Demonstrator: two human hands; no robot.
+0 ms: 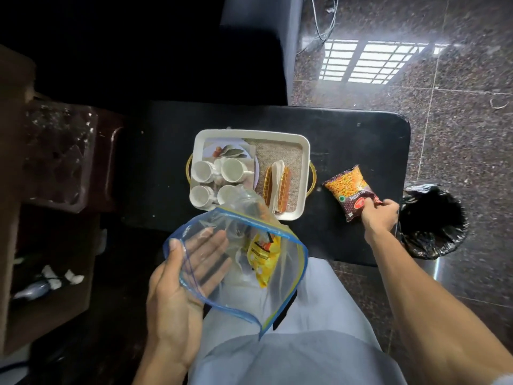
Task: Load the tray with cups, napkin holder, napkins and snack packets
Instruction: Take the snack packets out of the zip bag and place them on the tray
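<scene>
A white tray (251, 134) with gold handles sits on the black table (361, 134). Several white cups (231, 169) stand in its left half. An orange napkin holder (277, 187) with white napkins (277, 173) stands in its right half. My left hand (177, 276) holds open a clear zip bag (249, 259) by its blue rim, thumb outside and fingers inside. A yellow snack packet (262, 257) lies in the bag. My right hand (379, 215) grips the near end of a red and orange snack packet (348, 190) lying on the table right of the tray.
A bin with a black liner (433, 220) stands on the tiled floor right of the table. A dark sofa (249, 51) is behind the table. Brown furniture (55, 162) is at the left. My lap is just below the bag.
</scene>
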